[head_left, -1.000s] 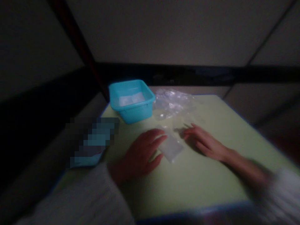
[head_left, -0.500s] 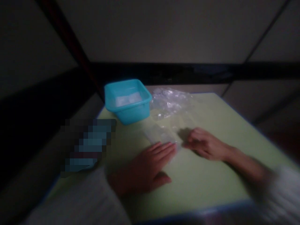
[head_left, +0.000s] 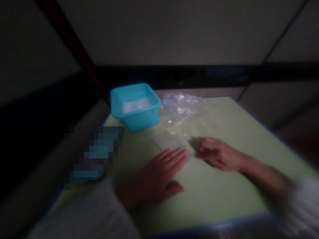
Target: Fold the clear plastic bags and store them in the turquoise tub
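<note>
The scene is dim and blurred. A small clear plastic bag [head_left: 169, 142] lies flat on the pale green table [head_left: 224, 199]. My left hand [head_left: 157, 179] rests flat on the table with fingers stretched out, its fingertips on the bag's near end. My right hand [head_left: 218, 153] lies just right of the bag with fingers curled at its right edge; whether it pinches the bag I cannot make out.
A turquoise plastic tub [head_left: 136, 106] with pale contents stands at the table's far left. A heap of crumpled clear bags [head_left: 181, 108] lies right of it. A blurred-out patch [head_left: 93, 154] sits at the table's left edge.
The left hand slid toward me and flattened on the bag's near end. The bag now stretches farther away from me. The right hand's fingers curled in beside it.
</note>
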{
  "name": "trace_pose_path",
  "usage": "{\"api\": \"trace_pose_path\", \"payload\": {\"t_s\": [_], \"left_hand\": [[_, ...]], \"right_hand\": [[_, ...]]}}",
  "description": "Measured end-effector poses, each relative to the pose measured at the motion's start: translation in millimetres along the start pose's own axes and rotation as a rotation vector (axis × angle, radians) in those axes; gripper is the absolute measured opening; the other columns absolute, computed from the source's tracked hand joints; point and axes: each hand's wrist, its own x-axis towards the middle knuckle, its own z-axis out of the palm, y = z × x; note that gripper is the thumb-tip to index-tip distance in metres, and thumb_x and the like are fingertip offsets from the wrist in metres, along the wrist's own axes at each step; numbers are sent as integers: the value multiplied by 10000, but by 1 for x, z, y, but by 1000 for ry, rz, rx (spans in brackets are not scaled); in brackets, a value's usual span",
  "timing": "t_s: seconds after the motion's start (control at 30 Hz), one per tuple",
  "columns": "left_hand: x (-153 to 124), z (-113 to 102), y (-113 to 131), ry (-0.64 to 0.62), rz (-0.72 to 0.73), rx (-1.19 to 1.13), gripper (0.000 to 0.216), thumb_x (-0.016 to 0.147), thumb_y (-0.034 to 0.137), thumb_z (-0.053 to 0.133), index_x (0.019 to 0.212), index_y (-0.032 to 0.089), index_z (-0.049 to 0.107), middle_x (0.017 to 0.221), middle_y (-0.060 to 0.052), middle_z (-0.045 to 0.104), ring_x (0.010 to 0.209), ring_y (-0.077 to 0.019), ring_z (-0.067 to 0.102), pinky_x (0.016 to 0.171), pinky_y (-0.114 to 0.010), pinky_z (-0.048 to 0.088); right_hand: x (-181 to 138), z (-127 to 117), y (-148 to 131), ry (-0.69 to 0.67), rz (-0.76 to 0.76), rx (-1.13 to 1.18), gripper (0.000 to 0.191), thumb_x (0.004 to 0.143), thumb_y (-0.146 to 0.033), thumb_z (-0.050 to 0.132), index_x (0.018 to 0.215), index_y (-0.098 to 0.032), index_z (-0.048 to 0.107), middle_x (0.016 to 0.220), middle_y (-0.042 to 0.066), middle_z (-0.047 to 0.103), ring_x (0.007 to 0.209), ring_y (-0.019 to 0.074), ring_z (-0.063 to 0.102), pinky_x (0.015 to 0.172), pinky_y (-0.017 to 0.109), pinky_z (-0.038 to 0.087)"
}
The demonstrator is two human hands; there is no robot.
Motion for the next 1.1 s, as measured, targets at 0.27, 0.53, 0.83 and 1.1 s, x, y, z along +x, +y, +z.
{"api": "trace_pose_path", "payload": {"t_s": [0.27,0.53,0.83,1.1], "left_hand": [[0,1,1,15,-18,26,764,885,500,504,1475,144,175,1541,-122,180,1421,-242,157,1166,-434,136],[1,1,0,50,9,34,717,883,492,515,1463,186,227,1540,-104,200,1418,-264,163,1158,-448,153],[2,-1,2,16,5,63,719,864,501,547,1446,177,280,1538,-114,203,1422,-274,138,1156,-454,142],[-2,-2,-2,56,63,46,659,870,554,507,1420,229,346,1535,-107,217,1414,-306,158,1132,-491,189]], "right_hand": [[0,0,1,11,-8,10,286,924,-168,387,1065,-153,635,874,83,561,803,200,476,715,368,393],[0,1,-2,64,-26,-18,302,927,-173,359,1064,-151,628,840,83,550,768,202,479,673,346,397],[3,2,-4,8,-31,-109,328,947,-186,333,1095,-120,619,827,89,542,755,206,459,667,350,397],[3,1,-4,-25,10,-68,290,947,-176,360,1050,-132,627,859,87,555,796,199,479,691,346,404]]}}
